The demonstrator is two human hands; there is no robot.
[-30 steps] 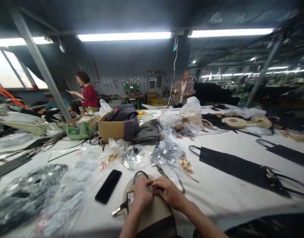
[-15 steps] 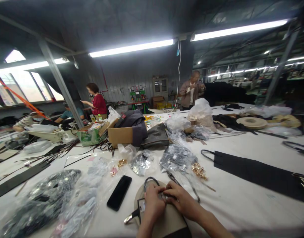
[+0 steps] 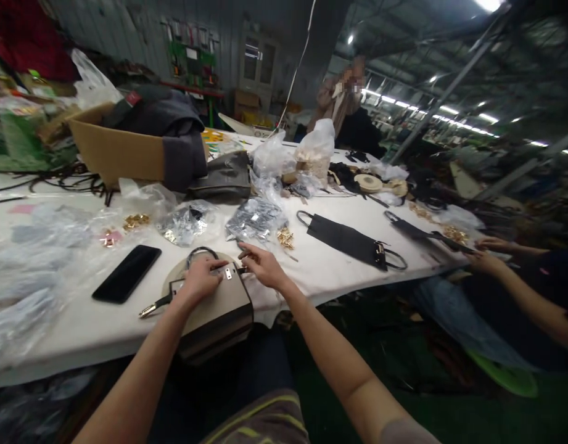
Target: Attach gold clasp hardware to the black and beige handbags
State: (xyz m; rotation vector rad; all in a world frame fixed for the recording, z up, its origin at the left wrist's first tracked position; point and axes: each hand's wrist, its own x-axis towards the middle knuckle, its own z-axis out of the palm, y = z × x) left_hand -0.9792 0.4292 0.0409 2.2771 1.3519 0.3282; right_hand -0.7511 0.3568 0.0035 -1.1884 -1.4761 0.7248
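A beige handbag [image 3: 219, 302] with dark trim and a dark looped handle [image 3: 201, 251] lies at the table's front edge. My left hand [image 3: 201, 280] rests on its top, fingers stretched out beside a small silver metal plate [image 3: 228, 273]. At the bag's right edge, my right hand [image 3: 264, 266] pinches what looks like a short black strap [image 3: 242, 270]; its index finger points out, and the grip is partly hidden. A black strap with a shiny metal end [image 3: 155, 306] sticks out from the bag's left side.
A black phone [image 3: 126, 274] lies left of the bag. Beyond are plastic bags of parts [image 3: 256, 220], gold-coloured hardware [image 3: 285, 238] and a cardboard box [image 3: 121, 154]. Black panels with handles [image 3: 346, 238] lie to the right, where a co-worker's hands [image 3: 489, 258] hold a dark piece.
The view has swung right and down, bringing the co-worker at the right into sight. My hands were close together on the bag; my right hand has moved apart to its right edge.
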